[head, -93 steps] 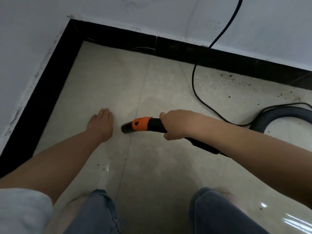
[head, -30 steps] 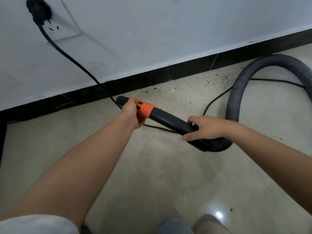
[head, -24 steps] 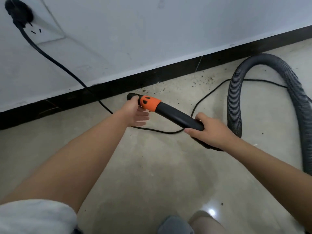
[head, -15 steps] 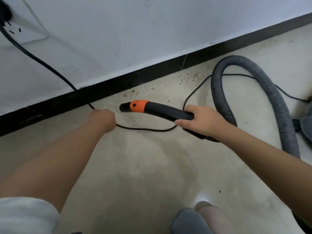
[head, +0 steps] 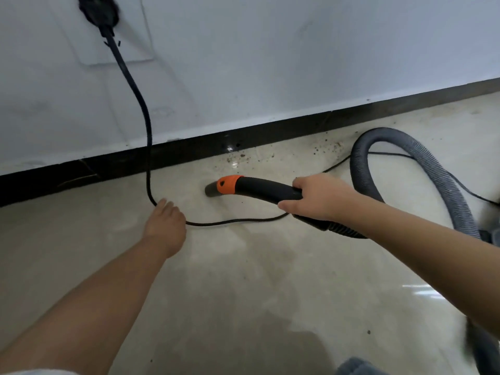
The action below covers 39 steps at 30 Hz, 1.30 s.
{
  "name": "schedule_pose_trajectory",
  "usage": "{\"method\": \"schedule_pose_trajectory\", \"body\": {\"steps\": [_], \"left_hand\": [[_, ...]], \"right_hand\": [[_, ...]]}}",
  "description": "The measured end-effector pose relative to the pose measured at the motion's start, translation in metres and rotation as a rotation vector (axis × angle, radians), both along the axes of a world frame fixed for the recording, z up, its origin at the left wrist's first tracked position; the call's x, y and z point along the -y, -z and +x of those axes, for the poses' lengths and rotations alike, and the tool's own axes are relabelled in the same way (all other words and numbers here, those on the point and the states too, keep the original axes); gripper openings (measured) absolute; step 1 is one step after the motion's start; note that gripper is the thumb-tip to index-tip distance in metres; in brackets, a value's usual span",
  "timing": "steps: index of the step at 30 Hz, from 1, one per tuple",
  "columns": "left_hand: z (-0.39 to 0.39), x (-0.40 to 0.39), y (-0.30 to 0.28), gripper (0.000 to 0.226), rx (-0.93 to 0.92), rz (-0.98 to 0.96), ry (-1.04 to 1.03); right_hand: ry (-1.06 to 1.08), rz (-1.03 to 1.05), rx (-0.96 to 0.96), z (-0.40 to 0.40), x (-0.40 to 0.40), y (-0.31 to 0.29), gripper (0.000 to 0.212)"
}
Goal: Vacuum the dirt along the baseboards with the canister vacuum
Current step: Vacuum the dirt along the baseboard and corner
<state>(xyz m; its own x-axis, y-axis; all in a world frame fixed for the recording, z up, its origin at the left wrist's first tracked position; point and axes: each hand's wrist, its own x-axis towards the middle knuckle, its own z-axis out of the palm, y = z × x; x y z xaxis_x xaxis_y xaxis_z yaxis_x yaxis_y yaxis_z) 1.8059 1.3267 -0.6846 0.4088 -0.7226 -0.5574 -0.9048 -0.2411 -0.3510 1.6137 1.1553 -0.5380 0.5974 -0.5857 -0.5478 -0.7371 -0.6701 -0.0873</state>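
Note:
My right hand (head: pixel 315 199) grips the black handle of the vacuum wand (head: pixel 266 188). Its orange collar (head: pixel 230 184) and grey nozzle tip (head: pixel 212 190) hover low over the floor, pointing left, a short way from the black baseboard (head: pixel 270 132). Brown dirt specks (head: pixel 239 158) lie along the baseboard just beyond the nozzle, with more dirt (head: pixel 326 148) to the right. My left hand (head: pixel 165 226) lies with fairly straight fingers over the bend of the black power cord (head: pixel 147 136), which passes under it.
The cord runs up to a plug (head: pixel 98 10) in a wall socket and trails right across the tiles. The grey ribbed hose (head: pixel 400 143) loops at the right toward a grey canister part (head: pixel 491 235). My knee (head: pixel 357 368) shows at the bottom edge.
My left hand let go of the nozzle's end, dropped to the floor and now rests on the cord. The wand stayed in my right hand, and my view swung right along the wall.

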Motion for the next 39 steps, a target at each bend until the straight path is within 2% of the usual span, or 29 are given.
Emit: {"method": "schedule_pose_trajectory", "body": {"steps": [8, 16, 22, 27, 32, 39], "left_hand": [[0.003, 0.002, 0.005, 0.054, -0.226, -0.111, -0.292], [-0.001, 0.002, 0.01, 0.058, -0.213, -0.039, -0.266], [-0.009, -0.006, 0.016, 0.059, -0.195, 0.06, -0.29], [-0.007, 0.001, 0.014, 0.061, -0.195, 0.022, -0.327], [-0.01, 0.004, 0.017, 0.061, -0.202, -0.008, -0.322], [-0.021, -0.006, 0.023, 0.06, -0.197, -0.013, -0.317]], "right_hand": [[0.134, -0.047, 0.086, 0.029, 0.017, 0.013, 0.035], [0.019, 0.036, 0.152, 0.031, -0.01, 0.027, 0.032], [0.2, -0.031, 0.106, 0.01, 0.03, 0.025, 0.036], [0.339, -0.111, 0.119, -0.022, 0.065, 0.025, 0.039], [0.408, -0.098, 0.175, -0.028, 0.068, 0.035, 0.042], [0.276, -0.015, 0.189, -0.003, 0.024, 0.054, 0.034]]}}
